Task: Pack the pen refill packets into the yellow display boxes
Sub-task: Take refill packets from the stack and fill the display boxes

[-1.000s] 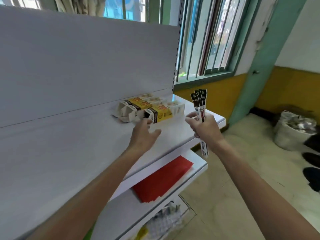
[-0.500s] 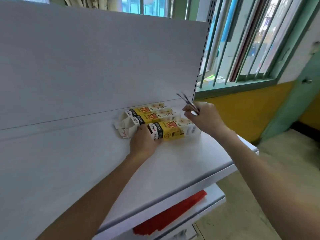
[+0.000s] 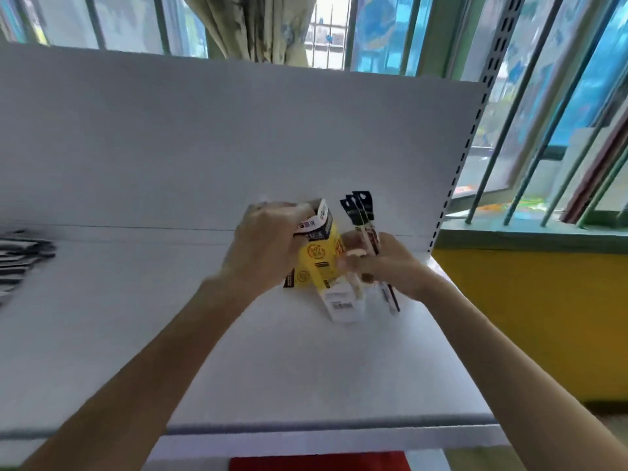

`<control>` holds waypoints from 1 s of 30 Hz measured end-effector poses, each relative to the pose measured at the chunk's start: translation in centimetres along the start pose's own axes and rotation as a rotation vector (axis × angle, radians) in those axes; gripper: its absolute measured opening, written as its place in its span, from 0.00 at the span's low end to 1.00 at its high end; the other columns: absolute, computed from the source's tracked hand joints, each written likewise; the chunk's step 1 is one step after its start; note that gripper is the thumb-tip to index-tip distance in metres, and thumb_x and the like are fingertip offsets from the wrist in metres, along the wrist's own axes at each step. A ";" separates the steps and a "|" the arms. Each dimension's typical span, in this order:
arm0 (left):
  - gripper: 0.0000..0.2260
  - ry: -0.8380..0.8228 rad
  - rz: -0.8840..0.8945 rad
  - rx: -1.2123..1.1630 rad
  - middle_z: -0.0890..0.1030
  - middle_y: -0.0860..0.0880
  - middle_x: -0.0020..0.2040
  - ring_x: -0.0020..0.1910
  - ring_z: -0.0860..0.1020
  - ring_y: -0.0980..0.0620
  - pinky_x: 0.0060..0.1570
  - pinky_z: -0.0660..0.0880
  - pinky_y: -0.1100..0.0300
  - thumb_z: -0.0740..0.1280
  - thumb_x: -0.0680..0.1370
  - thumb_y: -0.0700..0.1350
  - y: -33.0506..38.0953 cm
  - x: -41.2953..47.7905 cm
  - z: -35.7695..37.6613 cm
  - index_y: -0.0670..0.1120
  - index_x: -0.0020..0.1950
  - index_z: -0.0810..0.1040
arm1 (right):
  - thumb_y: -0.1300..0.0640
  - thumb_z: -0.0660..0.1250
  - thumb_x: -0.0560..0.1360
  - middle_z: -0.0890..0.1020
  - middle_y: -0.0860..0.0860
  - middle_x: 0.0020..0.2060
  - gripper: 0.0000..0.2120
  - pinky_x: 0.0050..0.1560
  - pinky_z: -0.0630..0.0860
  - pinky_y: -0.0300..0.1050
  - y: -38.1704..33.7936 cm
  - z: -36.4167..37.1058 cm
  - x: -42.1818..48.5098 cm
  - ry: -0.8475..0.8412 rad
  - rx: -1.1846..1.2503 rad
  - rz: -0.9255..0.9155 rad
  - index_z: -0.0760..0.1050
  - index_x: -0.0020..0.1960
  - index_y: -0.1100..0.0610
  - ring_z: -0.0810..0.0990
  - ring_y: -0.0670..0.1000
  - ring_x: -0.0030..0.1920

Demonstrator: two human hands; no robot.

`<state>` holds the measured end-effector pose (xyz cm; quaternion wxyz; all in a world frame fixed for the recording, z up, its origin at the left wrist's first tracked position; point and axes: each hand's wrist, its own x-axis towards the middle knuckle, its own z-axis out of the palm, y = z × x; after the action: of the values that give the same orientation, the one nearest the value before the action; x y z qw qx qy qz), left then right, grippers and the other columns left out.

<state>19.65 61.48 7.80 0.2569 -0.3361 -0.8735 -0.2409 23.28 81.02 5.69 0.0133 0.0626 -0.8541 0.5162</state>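
A yellow display box stands lifted and tilted over the white shelf, its open, white-and-black top end raised toward the back panel and its lower end close to the shelf; whether anything is inside it cannot be seen, since the opening faces away and the frame is blurred with motion. The left hand is closed around the upper part of this box, fingers wrapped over its top flap. Just below and right of it a white box with a barcode label sits on the shelf, touching or nearly touching the yellow one; its contents are hidden too. The right hand is clenched on a small bunch of pen refill packets, held immediately right of the yellow box. The packets' long axis runs nearly upright, leaning slightly left at the top, with the black hang-tab ends pointing up above the fist and the lower ends poking out beneath the hand toward the shelf. At the far left edge more dark packets lie flat on the shelf, well apart from the hands. Behind the shelf rises a plain white back panel, then a barred window with a curtain. A yellow wall shows at right, and something red lies on the level below.
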 end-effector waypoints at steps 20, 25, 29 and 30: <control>0.07 0.066 0.450 0.183 0.84 0.52 0.44 0.45 0.82 0.49 0.54 0.64 0.59 0.72 0.70 0.45 4.1 -0.6 0.4 0.47 0.46 0.78 | 0.58 0.54 0.81 0.70 0.46 0.21 0.14 0.24 0.64 0.37 -7.9 -2.2 1.0 0.237 0.536 -0.531 0.71 0.39 0.59 0.66 0.45 0.22; 0.07 0.050 0.478 0.209 0.84 0.52 0.42 0.39 0.82 0.50 0.49 0.65 0.61 0.73 0.68 0.42 3.7 -0.9 -0.3 0.46 0.45 0.79 | 0.60 0.55 0.81 0.71 0.49 0.22 0.15 0.25 0.65 0.39 -8.3 -1.4 1.1 0.143 0.258 -0.571 0.71 0.37 0.59 0.67 0.47 0.22; 0.08 0.051 0.469 0.219 0.84 0.52 0.42 0.39 0.81 0.50 0.47 0.64 0.60 0.72 0.69 0.41 3.6 -1.0 -0.3 0.47 0.45 0.79 | 0.58 0.54 0.80 0.74 0.48 0.24 0.15 0.26 0.67 0.39 -8.7 -2.3 1.0 -0.125 0.209 -0.554 0.73 0.38 0.59 0.68 0.47 0.23; 0.09 0.042 0.465 0.226 0.84 0.52 0.43 0.40 0.81 0.49 0.46 0.66 0.59 0.73 0.68 0.41 3.7 -1.0 -0.3 0.48 0.46 0.78 | 0.58 0.54 0.80 0.74 0.48 0.24 0.15 0.26 0.68 0.38 -8.7 -2.6 0.9 -0.153 0.238 -0.566 0.74 0.38 0.58 0.69 0.47 0.23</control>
<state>23.01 63.27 8.27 0.3593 -0.4921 -0.7886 -0.0830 23.30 79.28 14.63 0.0847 0.3374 -0.7348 0.5823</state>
